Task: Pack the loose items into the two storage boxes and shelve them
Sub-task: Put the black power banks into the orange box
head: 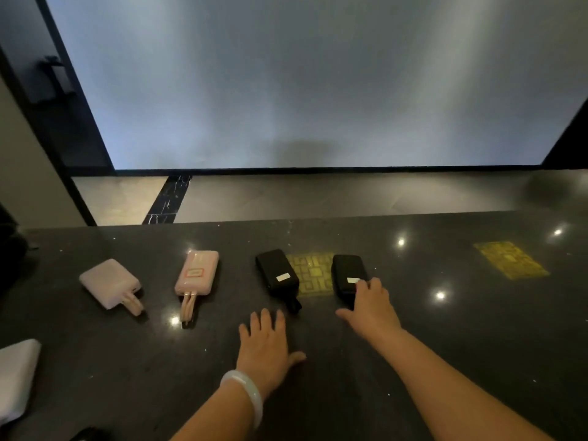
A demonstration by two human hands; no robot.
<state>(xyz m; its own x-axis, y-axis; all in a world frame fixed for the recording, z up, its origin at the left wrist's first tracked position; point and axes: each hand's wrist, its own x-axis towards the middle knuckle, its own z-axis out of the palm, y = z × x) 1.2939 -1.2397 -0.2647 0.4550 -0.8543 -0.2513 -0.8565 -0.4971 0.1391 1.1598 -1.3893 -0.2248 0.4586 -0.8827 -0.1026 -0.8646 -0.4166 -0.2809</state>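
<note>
Several power banks lie in a row on a dark polished counter [445, 329]. From left: a white power bank [108, 283] with a short cable, a pink power bank [197, 272] with cables, a black power bank [277, 276] with a white label, and a second black power bank [346, 275]. My right hand [370, 305] lies on the near end of the second black one, fingers over it and thumb spread to the left. My left hand [265, 342] rests flat on the counter, fingers spread, just below the first black power bank. No storage box is in view.
A white object [16, 374] sits at the counter's left edge, partly cut off. Yellow patterned reflections [510, 259] show on the counter surface. Beyond the counter's far edge lie a tiled floor and a large pale wall panel.
</note>
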